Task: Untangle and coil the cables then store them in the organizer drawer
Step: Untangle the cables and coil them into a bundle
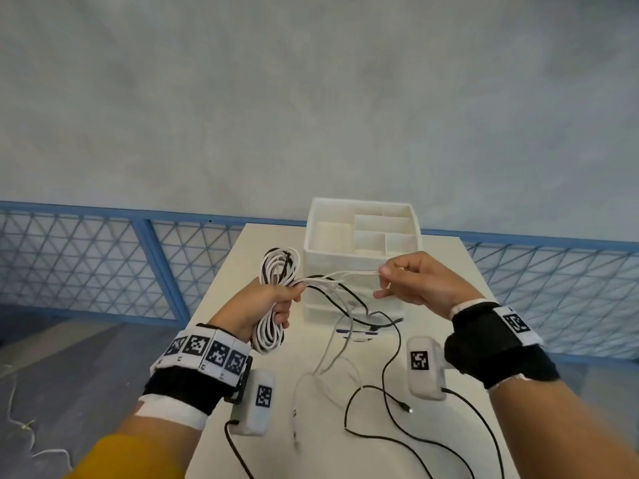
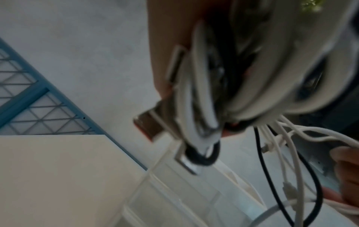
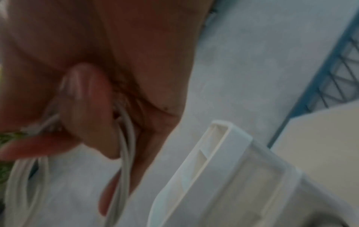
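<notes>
My left hand (image 1: 276, 300) grips a coil of white and black cables (image 1: 276, 271) above the table's left side; the same coil (image 2: 242, 86) fills the left wrist view, blurred. White strands (image 1: 340, 275) run from the coil rightward to my right hand (image 1: 397, 281), which pinches them between thumb and fingers in front of the white organizer (image 1: 361, 261). In the right wrist view the white strands (image 3: 126, 138) pass under my thumb (image 3: 85, 107). Loose black cable (image 1: 387, 385) and white cable (image 1: 328, 357) trail down onto the table.
The organizer's top tray (image 1: 330, 236) has several open compartments; its drawers below are partly hidden by my hands. The white table (image 1: 449, 271) is narrow, with a blue mesh fence (image 1: 86, 257) behind. Another white cable (image 1: 20, 426) lies on the floor at left.
</notes>
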Available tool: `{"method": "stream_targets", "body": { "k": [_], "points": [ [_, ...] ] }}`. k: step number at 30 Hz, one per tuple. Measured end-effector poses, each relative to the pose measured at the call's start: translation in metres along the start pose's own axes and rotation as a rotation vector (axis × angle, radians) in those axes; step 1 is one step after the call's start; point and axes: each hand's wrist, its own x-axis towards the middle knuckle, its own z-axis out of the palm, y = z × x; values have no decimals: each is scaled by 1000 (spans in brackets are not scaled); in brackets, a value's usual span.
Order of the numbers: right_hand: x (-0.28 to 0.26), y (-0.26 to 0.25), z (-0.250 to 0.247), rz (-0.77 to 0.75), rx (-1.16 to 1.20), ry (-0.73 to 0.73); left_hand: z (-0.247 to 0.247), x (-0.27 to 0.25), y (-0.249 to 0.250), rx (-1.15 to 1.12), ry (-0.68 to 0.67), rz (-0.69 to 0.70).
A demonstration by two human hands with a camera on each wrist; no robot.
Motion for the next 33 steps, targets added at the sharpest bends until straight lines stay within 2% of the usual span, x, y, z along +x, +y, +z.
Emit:
{"method": "stream_targets", "body": {
  "k": [1,3,5,8,13,14,16,18,20,22,23,26,27,28,29,31,32,33],
  "points": [
    [-2,-2,-1,-11,-77,16,1,0,-2,15,12,1],
    [-3,2,-3,-81,-52,85,3,1,-3,22,13,-6],
    [-3,14,1,-118,144,155,6,3,0,33,7,-8],
    [-5,36,9,-92,488,220,8,5,6,36,31,1],
    [-11,42,15,-50,675,441,18,5,5,10,55,-8],
    [-10,41,18,-66,655,492,20,6,5,25,53,-11],
    [-11,41,22,-103,401,581,24,6,6,48,48,-20],
    [-13,37,25,-191,49,569,25,7,6,41,49,-36],
    [-11,38,25,-303,-203,521,24,7,5,25,53,-59],
    [-10,38,24,-359,-346,588,25,6,3,21,51,-76],
    [-8,40,24,-355,-342,662,26,6,2,21,51,-76],
    [-6,45,17,-163,18,976,24,4,3,17,62,-64],
    [-7,50,11,-55,129,1031,21,3,4,20,69,-55],
    [-8,55,5,95,168,1006,18,2,6,30,79,-43],
    [-11,61,0,264,126,908,15,1,7,46,87,-28],
    [-16,69,-3,599,-192,577,12,-1,9,81,93,-1],
    [-19,70,-3,690,-407,450,12,-2,10,103,93,9],
    [-19,66,-3,690,-590,408,12,-2,10,127,96,19]
  ]
}}
